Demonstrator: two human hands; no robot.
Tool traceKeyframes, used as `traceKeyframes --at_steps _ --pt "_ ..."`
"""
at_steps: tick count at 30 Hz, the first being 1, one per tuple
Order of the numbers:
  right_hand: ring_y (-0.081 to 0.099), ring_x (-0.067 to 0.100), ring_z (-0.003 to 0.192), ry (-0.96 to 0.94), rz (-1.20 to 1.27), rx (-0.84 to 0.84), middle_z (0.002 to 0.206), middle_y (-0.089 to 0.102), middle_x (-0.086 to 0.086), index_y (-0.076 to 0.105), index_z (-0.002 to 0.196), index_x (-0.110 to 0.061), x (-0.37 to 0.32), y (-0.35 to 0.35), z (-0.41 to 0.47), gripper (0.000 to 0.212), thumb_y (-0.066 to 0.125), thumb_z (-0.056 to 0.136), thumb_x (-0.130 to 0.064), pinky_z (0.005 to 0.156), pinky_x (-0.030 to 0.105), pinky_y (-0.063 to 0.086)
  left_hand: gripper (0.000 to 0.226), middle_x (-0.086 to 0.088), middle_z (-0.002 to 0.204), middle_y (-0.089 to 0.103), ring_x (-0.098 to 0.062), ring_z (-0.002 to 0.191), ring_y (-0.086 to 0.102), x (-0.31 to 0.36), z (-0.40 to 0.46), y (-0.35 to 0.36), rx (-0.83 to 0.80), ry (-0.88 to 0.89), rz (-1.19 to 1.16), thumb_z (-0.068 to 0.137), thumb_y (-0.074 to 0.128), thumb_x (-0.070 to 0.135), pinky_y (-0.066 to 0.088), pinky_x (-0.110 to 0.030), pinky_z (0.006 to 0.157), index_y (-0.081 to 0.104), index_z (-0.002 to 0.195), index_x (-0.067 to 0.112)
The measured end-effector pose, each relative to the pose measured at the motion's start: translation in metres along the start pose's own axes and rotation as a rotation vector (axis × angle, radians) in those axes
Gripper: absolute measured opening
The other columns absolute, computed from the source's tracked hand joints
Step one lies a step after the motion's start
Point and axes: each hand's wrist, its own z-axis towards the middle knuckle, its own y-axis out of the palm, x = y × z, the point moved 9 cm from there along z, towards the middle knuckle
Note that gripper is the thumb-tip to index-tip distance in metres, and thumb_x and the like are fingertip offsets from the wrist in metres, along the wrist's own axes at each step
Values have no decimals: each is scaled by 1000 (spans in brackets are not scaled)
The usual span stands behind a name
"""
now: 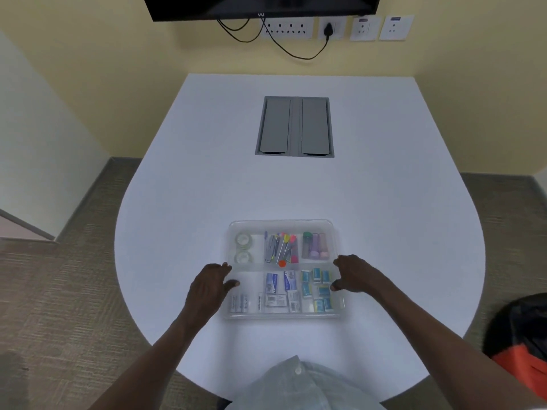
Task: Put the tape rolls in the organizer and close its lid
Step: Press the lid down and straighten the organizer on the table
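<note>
A clear plastic organizer with several compartments lies on the white table in front of me. Two clear tape rolls sit in its far left compartment. The contents look hazy, as if a clear lid lies flat over them. My left hand grips the organizer's left edge, thumb on top. On the opposite edge my right hand grips the same way.
The other compartments hold pens and clips, glue sticks, staple boxes and small erasers. A grey cable hatch is set into the table farther back. A black and orange bag stands on the floor at the right. A screen hangs on the far wall.
</note>
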Motion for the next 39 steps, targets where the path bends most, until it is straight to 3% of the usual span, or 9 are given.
traceKeyframes --at_steps 3,6,9,11,17,29,31,34,39 --pt "55 30 117 6 43 118 131 53 13 48 128 -5 -7 -25 12 71 76 74 -42 95 42 49 80 -18 116 68 -34 110 64 6 17 -4 20 -105 -55 89 31 69 55 -40 87 63 119 3" --pt "46 33 127 -15 31 168 144 39 17 33 137 -1 -15 -42 26 100 87 61 -38 97 46 49 100 -16 159 22 -28 149 18 16 39 8 -133 -110 -168 79 61 62 23 -37 118 23 150 3" --pt "12 33 147 -67 -108 156 159 -4 23 1 148 6 -25 -50 34 131 89 60 -35 112 47 35 142 -19 158 -20 -32 147 -18 25 66 22 -293 -19 -109 60 76 65 2 -41 122 -11 149 -3" --pt "4 35 148 -108 -213 173 158 -9 24 -3 147 7 -31 -52 40 137 89 58 -40 116 45 31 157 -22 153 -28 -35 144 -26 25 78 31 -394 14 -27 48 76 72 -3 -43 120 -18 146 -6" --pt "-2 39 147 -156 -300 104 156 -8 31 -3 146 11 -30 -31 55 133 86 61 -39 121 40 15 165 -29 151 -31 -37 138 -32 24 87 48 -549 30 91 33 57 90 4 -55 120 -22 146 0" --pt "20 53 139 -146 -358 90 152 5 40 1 152 -19 -42 -29 65 135 92 53 -22 87 48 53 169 -51 138 -28 -68 131 -19 54 110 60 -641 -157 230 37 97 39 12 -73 107 -32 145 21" --pt "34 57 131 -107 -377 156 146 19 44 7 152 -24 -55 -37 63 118 86 64 -13 81 47 56 166 -52 136 -28 -70 130 -18 57 112 63 -635 -246 236 42 97 25 16 -75 106 -35 141 27" --pt "26 62 132 -87 -278 211 147 8 46 -1 152 -28 -70 -36 66 92 56 87 3 86 47 52 138 -52 139 -23 -72 130 -12 53 117 68 -515 -321 189 69 83 8 23 -75 103 -29 146 31" --pt "19 65 132 -15 -205 202 152 1 39 -8 149 -35 -58 -26 81 106 66 82 2 89 45 53 123 -49 142 -23 -71 130 -14 53 124 86 -466 -357 151 81 71 6 21 -77 101 -30 144 34"
